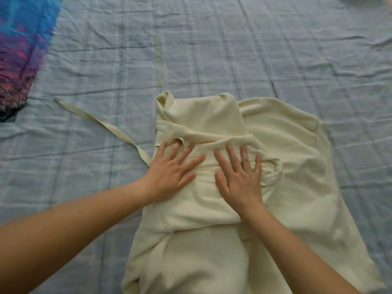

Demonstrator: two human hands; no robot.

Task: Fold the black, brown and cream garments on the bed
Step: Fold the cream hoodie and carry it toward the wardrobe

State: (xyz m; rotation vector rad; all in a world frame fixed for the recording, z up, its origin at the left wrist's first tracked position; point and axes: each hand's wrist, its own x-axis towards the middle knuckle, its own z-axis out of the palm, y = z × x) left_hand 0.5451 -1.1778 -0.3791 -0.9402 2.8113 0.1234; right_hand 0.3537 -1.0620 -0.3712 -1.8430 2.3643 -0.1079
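Cream garment [212, 187] lies mid-bed [127, 60], left hand [171, 172] and right hand [239, 177] flat with fingers spread on its folded sleeve; risk: loose belt [101, 124] trailing out, folds slipping on release.

Counts of the items in view. One cream garment [275, 166] lies on one bed [212, 49], which has a pale blue checked cover. One narrow cream strip [101, 124] runs out from the garment's left side. Two hands lie flat on the garment: one left hand [171, 168] and one right hand [239, 179]. Each shows five spread fingers [230, 152], ten in all. Two bare forearms enter from the lower edge: one left forearm [63, 230] and one right forearm [297, 251]. One fuzzy blanket [19, 49] in blue, purple and pink lies at the upper left corner. One blurred pale object [369, 0] shows at the upper right corner, too little of it to identify
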